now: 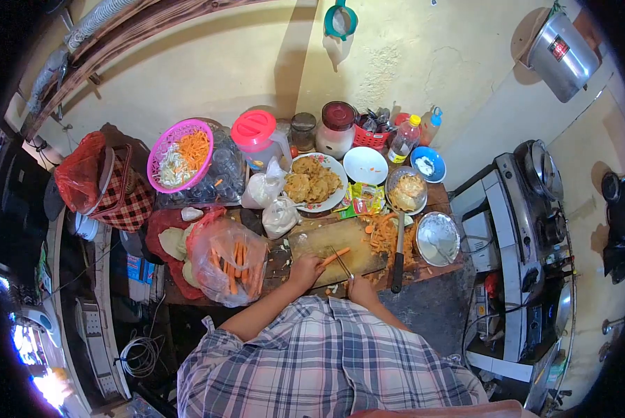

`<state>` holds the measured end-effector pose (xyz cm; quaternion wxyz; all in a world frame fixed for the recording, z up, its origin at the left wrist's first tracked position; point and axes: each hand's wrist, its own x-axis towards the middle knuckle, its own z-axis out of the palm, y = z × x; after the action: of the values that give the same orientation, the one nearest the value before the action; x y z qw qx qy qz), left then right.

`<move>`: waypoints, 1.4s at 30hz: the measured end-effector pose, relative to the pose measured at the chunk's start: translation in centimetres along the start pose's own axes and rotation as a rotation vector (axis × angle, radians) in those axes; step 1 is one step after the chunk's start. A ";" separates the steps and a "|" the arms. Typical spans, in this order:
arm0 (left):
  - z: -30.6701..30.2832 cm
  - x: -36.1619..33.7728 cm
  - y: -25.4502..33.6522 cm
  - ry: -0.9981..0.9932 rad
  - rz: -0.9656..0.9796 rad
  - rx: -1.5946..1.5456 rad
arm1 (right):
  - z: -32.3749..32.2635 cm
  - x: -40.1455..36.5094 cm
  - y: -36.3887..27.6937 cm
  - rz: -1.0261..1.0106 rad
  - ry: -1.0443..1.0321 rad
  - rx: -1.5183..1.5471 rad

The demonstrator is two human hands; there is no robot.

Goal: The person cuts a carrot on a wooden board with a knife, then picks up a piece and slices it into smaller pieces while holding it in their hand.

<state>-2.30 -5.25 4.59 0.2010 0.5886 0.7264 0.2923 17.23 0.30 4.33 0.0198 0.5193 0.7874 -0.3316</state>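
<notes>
My left hand [307, 272] is closed around one end of a carrot [337, 256], which tilts up to the right above the wooden cutting board [312, 240]. In my right hand [361, 290] is a slim metal tool that looks like a peeler [341, 263], its thin end across the carrot. To the right of the board lies a long knife [398, 261] with a black handle, pointing away from me. Orange carrot shavings [379, 237] are heaped at the board's right end. A clear plastic bag [218, 279] with several carrots sits left of my left hand.
Behind the board stand a plate of fritters [314, 182], small plastic bags of white powder [280, 216], a white plate [365, 166] and a bowl with white contents [438, 239]. A pink basket [160, 150] of shredded vegetables is at back left, a stove [518, 202] at right.
</notes>
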 end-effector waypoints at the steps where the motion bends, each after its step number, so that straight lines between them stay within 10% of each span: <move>1: 0.2 0.1 -0.1 0.000 -0.001 0.000 | 0.3 0.2 0.2 -0.013 0.004 0.003; 42: -0.1 -1.4 -1.3 -0.037 -0.035 -0.130 | 1.8 -0.2 0.0 -0.064 -0.095 -0.040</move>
<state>-3.02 -6.84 3.77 0.2571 0.5668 0.7124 0.3243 16.79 -0.85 2.99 0.0570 0.4768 0.8083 -0.3406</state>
